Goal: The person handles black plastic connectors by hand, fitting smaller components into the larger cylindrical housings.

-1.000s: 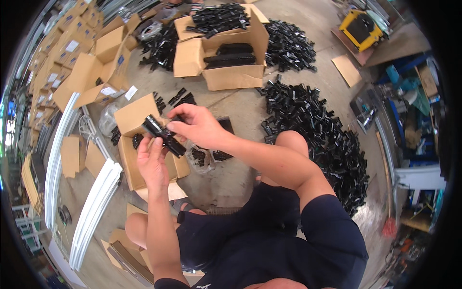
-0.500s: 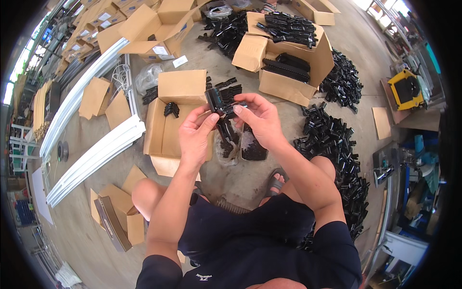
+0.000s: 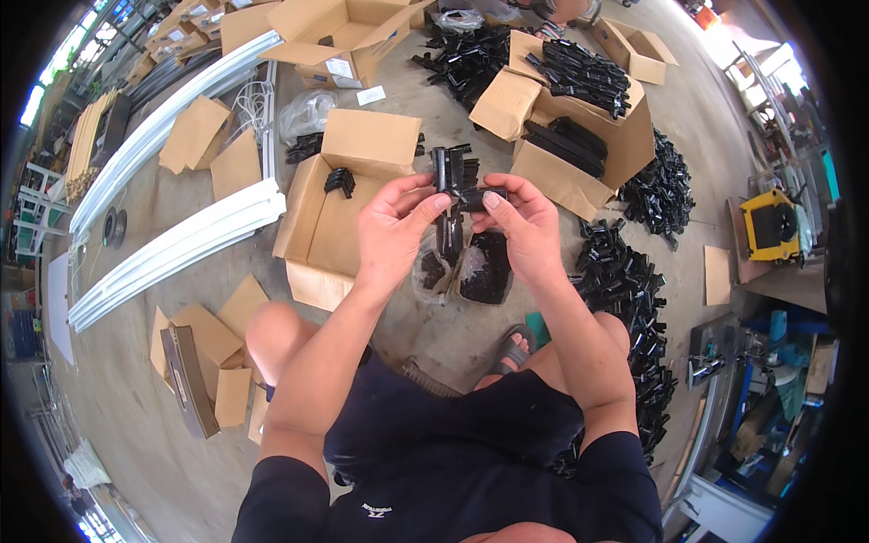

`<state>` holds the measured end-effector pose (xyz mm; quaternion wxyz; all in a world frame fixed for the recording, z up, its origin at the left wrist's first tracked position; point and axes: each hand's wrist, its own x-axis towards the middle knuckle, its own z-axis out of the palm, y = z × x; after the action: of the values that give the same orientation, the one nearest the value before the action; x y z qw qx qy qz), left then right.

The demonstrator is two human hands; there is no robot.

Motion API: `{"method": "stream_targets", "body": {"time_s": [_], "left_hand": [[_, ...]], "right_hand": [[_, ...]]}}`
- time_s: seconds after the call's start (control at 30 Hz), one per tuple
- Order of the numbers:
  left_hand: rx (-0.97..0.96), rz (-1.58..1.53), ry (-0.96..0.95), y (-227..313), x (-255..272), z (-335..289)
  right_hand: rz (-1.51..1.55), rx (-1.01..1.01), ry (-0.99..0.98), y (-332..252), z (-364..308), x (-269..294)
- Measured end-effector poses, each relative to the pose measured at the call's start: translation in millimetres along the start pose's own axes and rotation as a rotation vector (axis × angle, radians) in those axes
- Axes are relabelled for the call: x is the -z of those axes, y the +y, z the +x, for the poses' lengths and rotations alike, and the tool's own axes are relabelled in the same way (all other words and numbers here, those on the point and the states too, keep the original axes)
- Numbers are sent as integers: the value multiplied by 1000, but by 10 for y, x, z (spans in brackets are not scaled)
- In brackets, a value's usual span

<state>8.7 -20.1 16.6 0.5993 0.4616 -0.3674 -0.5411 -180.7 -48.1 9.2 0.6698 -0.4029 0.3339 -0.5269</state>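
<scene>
Both hands hold a glossy black tubular fitting (image 3: 442,168) in front of me, its long part upright and a shorter arm pointing right. My left hand (image 3: 391,226) pinches the upright part between thumb and fingers. The short arm sits in the grip of my right hand (image 3: 530,231), thumb on top. Whether the two parts are one piece cannot be made out. Below the hands are a clear plastic bag (image 3: 422,280) with dark pieces and a small container of black bits (image 3: 486,271). An open cardboard box (image 3: 306,222) at left holds several black fittings (image 3: 340,183).
Large heaps of black fittings (image 3: 625,281) lie at my right. An open carton (image 3: 561,185) holding long black parts stands at the far right. White curved profiles (image 3: 190,249) lie on the floor at left, near folded cardboard (image 3: 204,335). A yellow-framed item (image 3: 771,226) is farther right.
The fitting has gone from tilted to upright, its short arm now plainly sideways. My right hand has come lower, level with my left. The whole view has shifted slightly.
</scene>
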Motion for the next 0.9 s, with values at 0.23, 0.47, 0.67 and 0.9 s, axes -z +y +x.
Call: {"method": "stream_targets", "body": {"time_s": [0.23,0.47,0.67,0.9], "left_hand": [[-9,17,-5,5,68,-17],[32,74,8,55,104,37],[22,150,-67,-61,149,150],[102,259,-283,45,-113,9]], "right_hand": [[-15,-38,-22,23,-6,-37],[-37,-10,34,-17,25,-93],[-539,271,242,-559,19,278],[-944,314,620,-1278,-1383,1508]]}}
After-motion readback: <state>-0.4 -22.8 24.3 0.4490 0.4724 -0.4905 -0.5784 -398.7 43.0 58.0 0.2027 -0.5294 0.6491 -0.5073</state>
